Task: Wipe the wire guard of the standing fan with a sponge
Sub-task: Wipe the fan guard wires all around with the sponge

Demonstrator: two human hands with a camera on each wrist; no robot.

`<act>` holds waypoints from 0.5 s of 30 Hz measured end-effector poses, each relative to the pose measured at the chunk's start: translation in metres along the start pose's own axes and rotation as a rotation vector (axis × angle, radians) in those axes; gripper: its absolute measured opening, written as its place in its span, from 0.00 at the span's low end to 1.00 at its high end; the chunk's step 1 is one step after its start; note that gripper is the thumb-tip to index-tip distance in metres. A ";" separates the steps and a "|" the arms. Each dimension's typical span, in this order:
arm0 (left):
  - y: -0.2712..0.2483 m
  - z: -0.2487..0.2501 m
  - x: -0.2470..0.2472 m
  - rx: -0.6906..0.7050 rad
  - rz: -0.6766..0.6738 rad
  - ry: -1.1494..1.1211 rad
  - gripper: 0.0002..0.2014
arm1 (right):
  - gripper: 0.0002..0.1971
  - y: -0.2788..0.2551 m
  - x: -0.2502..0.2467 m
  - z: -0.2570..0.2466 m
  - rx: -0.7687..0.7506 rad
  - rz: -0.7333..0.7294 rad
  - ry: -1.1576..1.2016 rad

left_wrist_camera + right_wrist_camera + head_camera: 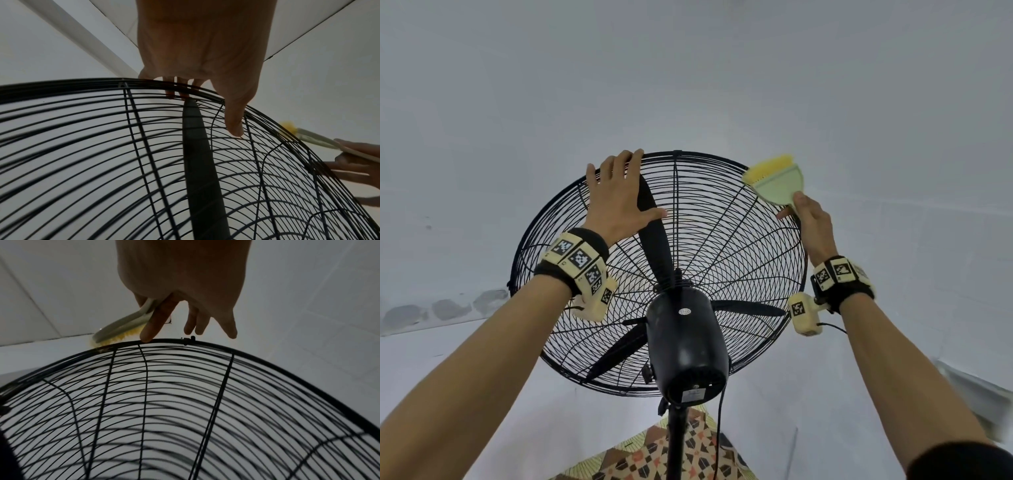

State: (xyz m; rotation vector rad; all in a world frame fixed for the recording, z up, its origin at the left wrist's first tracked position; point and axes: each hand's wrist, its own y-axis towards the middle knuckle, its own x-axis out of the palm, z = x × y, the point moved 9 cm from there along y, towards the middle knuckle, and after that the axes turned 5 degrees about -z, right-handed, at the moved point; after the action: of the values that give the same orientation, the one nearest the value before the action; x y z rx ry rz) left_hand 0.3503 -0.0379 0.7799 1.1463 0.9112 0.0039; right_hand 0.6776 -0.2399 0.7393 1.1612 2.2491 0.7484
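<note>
Plain pale wall (688,68) behind; patterned floor tiles (654,459) below, seen only in the head view. The standing fan is viewed from its rear: black motor housing (686,346) on a pole (676,442), with the black wire guard (722,240) tilted upward. The left hand (618,195) lies flat on the guard's upper left, fingers straight and slightly spread, fingertips at the rim, thumb out to the side across the wires. The left wrist view confirms contact: the thumb (234,120) rests on the mesh and the fingertips reach over the outer ring, above a dark fan blade (197,162) inside the cage. The right hand (810,219) pinches the handle of a pale green holder carrying a yellow sponge (768,168), at the guard's upper right rim. The right wrist view shows what the head view does not: the sponge (115,339) touches the outer ring, the index finger lies straight along the holder with its tip on the rim, and the other fingers hang loosely extended. Both wrists carry marker-patterned bands (577,260).
</note>
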 end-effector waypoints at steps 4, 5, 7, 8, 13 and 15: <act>0.000 0.004 -0.005 -0.010 -0.031 -0.017 0.58 | 0.30 0.003 0.006 -0.008 0.043 -0.035 0.024; -0.001 0.005 -0.005 -0.011 -0.039 -0.017 0.58 | 0.29 0.001 0.006 -0.007 0.043 -0.019 0.008; -0.004 0.006 -0.003 -0.026 -0.056 -0.029 0.57 | 0.29 -0.002 0.003 -0.008 0.035 0.018 -0.020; -0.007 0.007 -0.001 -0.039 -0.064 -0.038 0.56 | 0.29 -0.004 -0.002 -0.010 0.040 0.038 -0.031; -0.036 0.020 0.021 -0.151 -0.050 -0.179 0.46 | 0.31 -0.024 -0.030 -0.030 0.054 0.041 -0.238; -0.049 0.032 0.032 -0.176 -0.057 -0.237 0.45 | 0.39 -0.035 -0.041 -0.044 0.009 0.024 -0.367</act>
State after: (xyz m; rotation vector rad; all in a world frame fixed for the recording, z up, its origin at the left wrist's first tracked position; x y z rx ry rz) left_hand 0.3704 -0.0708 0.7254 0.9341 0.7172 -0.0952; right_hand 0.6500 -0.3019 0.7549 1.2206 1.9376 0.4863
